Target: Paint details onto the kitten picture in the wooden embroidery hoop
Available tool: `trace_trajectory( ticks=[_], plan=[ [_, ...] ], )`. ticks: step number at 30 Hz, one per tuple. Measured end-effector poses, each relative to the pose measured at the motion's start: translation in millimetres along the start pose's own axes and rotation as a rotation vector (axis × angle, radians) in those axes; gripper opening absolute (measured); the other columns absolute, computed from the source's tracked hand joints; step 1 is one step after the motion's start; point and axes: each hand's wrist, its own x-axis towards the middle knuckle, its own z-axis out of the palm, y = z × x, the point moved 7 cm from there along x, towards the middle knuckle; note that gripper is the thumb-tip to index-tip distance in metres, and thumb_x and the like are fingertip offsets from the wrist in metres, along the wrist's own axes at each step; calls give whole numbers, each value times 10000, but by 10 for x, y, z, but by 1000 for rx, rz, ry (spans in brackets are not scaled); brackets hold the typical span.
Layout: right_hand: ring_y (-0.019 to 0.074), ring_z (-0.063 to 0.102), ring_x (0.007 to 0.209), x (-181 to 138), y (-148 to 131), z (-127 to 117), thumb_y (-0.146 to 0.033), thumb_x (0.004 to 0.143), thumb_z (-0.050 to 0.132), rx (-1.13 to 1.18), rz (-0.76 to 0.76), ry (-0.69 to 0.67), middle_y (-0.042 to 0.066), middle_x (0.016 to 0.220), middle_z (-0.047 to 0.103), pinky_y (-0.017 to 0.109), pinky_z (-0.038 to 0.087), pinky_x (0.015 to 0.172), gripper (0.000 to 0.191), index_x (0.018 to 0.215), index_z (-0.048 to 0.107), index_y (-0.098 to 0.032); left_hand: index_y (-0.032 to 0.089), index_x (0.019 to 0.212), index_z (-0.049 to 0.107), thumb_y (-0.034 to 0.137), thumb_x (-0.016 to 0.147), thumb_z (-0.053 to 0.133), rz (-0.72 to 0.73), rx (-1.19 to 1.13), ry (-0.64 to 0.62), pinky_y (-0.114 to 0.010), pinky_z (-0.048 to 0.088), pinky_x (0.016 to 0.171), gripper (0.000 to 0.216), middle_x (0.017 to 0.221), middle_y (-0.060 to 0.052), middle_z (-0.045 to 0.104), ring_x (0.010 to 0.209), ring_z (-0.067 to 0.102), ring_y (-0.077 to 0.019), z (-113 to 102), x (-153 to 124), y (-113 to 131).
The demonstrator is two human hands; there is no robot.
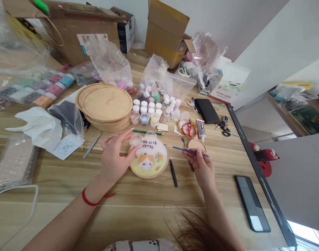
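Note:
My left hand (pixel 115 157) pinches a small clear plastic cup (pixel 135 140) over the upper left edge of a round wooden hoop (pixel 149 157) that shows a cat picture and some letters. A second clear cup (pixel 150 134) sits at the hoop's top. My right hand (pixel 201 165) holds a thin blue brush (pixel 187 150), its tip pointing left at the hoop's right edge. A small wooden disc (pixel 196 144) lies just above that hand. A black tool (pixel 173 173) rests on the table between hoop and right hand.
Behind the hoop stand a stack of round wooden plates (pixel 106 104), several small white-capped jars (pixel 150 106), red scissors (pixel 188 128), a glue tube (pixel 201 129) and a green pencil (pixel 148 132). A black phone (pixel 250 203) lies at right near the table edge. Cardboard boxes (pixel 166 31) and plastic bags line the back.

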Motion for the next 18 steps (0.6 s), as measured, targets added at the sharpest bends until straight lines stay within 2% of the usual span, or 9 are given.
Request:
trace_trajectory(
  ticks=[18],
  plan=[
    [229,798,884,-26,29,-40,-447,834,793,30,18,-30,83,941,813,367,644,861,259,863,759,-192,235,1374,488,301,862,766,30,-2,1,-436,447,1038,586,1090,-58,783,991,745,-243,12,-6,18]
  ],
)
